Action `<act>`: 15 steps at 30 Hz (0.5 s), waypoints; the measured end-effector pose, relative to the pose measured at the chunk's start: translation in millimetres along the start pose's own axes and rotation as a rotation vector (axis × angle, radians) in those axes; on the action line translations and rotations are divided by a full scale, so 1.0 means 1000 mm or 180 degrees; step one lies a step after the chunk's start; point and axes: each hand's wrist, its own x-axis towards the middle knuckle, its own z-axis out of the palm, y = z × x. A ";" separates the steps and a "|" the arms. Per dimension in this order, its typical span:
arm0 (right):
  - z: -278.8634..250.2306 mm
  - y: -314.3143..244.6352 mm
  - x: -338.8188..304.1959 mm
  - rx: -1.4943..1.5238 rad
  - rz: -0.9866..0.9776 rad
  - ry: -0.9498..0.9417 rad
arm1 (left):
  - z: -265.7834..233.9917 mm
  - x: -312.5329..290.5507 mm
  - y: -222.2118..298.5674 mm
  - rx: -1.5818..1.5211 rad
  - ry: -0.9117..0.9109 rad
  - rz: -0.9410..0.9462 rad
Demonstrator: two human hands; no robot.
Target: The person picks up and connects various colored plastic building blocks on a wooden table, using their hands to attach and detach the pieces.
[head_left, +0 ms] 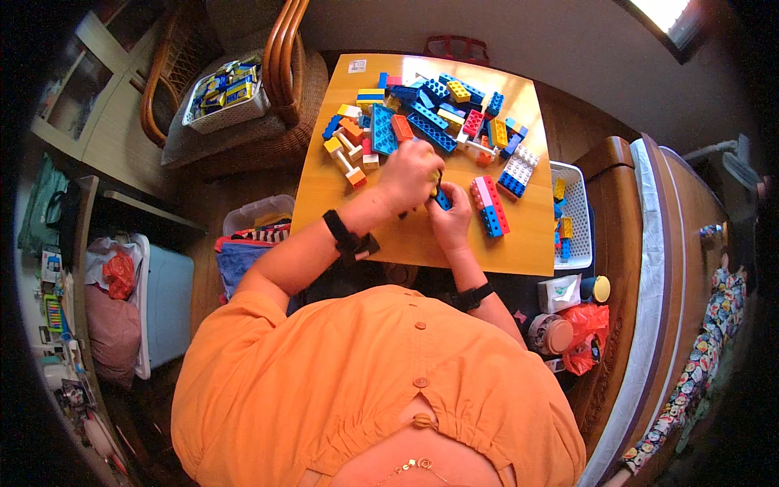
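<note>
Near the middle of the wooden table my left hand [412,172] is closed with its fingers bent down over a small yellow brick [436,180], mostly hidden under the fingers. Just below and to the right, my right hand [451,217] pinches a blue toy brick [441,199]. The hands nearly touch; whether the two bricks are joined I cannot tell. To the right lies a built block of pink, red and blue bricks [490,208]. Beyond it stands a white and blue block [518,172]. Loose bricks, among them a red brick [402,127] and a blue plate [384,130], lie past my left hand.
The table [389,252] carries a brick pile [438,105] at its far side. At its right edge stands a white basket [576,219] with more bricks. A wicker chair [284,65] with a basket of packets [231,101] is far left; a clothes bin [256,231] sits left.
</note>
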 end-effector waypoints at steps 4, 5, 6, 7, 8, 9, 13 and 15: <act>0.000 -0.002 0.000 -0.0072 -0.0088 -0.0078 | 0.003 0.001 -0.019 0.0002 0.0278 0.0066; 0.000 -0.005 0.003 -0.0065 -0.0185 -0.0120 | -0.003 0.011 -0.037 0.0029 0.0343 -0.0349; -0.003 -0.008 0.003 -0.0064 -0.0189 -0.0127 | -0.001 0.010 -0.043 -0.0138 0.0390 -0.0530; -0.007 -0.011 0.004 0.0717 0.0689 -0.0170 | -0.001 0.013 -0.045 -0.0318 0.0423 -0.0689; -0.010 -0.013 0.006 0.1504 0.1563 -0.0209 | -0.001 0.011 -0.045 -0.0779 0.0849 -0.1136; -0.010 -0.007 0.012 0.1816 0.1556 -0.0201 | 0.002 0.012 -0.045 -0.1071 0.0994 -0.1299; -0.019 -0.002 0.024 0.2053 0.1761 -0.0389 | 0.010 0.011 -0.018 -0.1471 0.0866 -0.1086; -0.016 0.006 0.026 0.1981 0.1500 -0.0382 | 0.028 -0.004 -0.010 -0.1415 0.0677 -0.0411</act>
